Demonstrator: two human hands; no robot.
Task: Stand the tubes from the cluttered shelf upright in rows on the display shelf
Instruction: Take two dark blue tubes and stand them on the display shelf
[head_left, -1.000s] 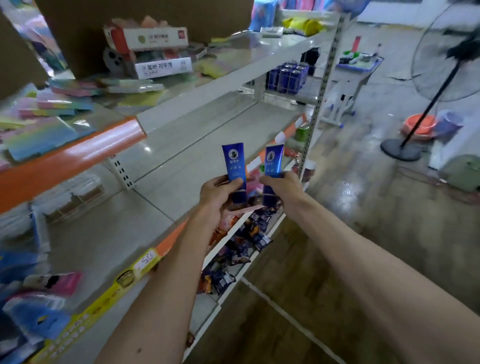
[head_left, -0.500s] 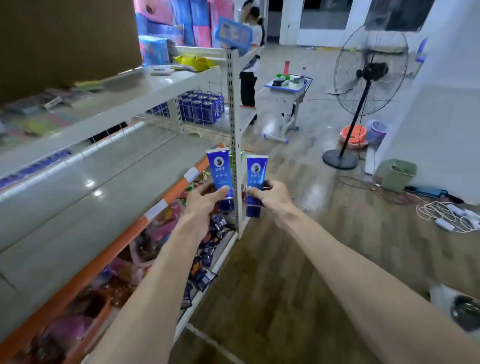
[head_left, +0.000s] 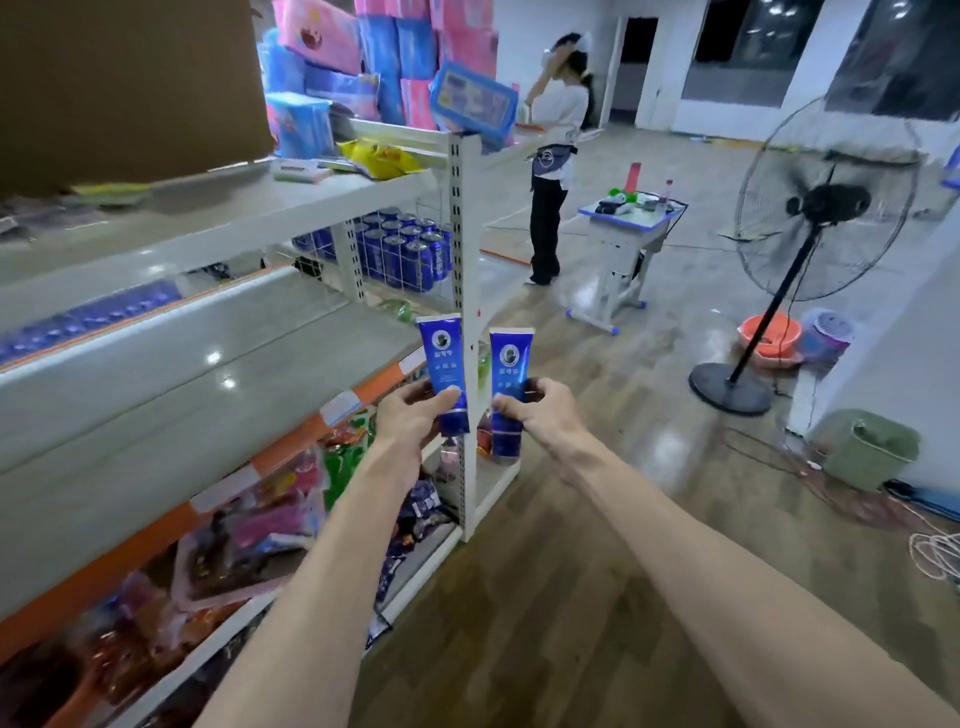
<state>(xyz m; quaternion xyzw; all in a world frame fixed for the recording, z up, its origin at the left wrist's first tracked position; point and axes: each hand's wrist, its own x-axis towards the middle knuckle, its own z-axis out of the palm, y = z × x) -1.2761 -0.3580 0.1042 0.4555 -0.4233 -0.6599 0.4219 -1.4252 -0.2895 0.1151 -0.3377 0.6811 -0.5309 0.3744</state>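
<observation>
Two blue tubes with white print are held upright in the air in front of the shelf's end post. My left hand (head_left: 415, 415) grips the lower half of the left tube (head_left: 442, 358). My right hand (head_left: 540, 413) grips the right tube (head_left: 510, 364) the same way, its clear cap pointing down. The two tubes are a small gap apart. A bare grey shelf board (head_left: 208, 374) with an orange front strip runs to the left of my hands.
A white upright post (head_left: 467, 322) stands right behind the tubes. Snack packets (head_left: 249, 530) fill the shelf below. Blue cans (head_left: 410, 249) stand behind a wire grid. A person (head_left: 553, 156), a small desk (head_left: 631, 223) and a standing fan (head_left: 810, 223) are on the wooden floor.
The view has swung right along the shelving, from the cluttered shelf to its far end. Both hands kept their tubes and moved along with it.
</observation>
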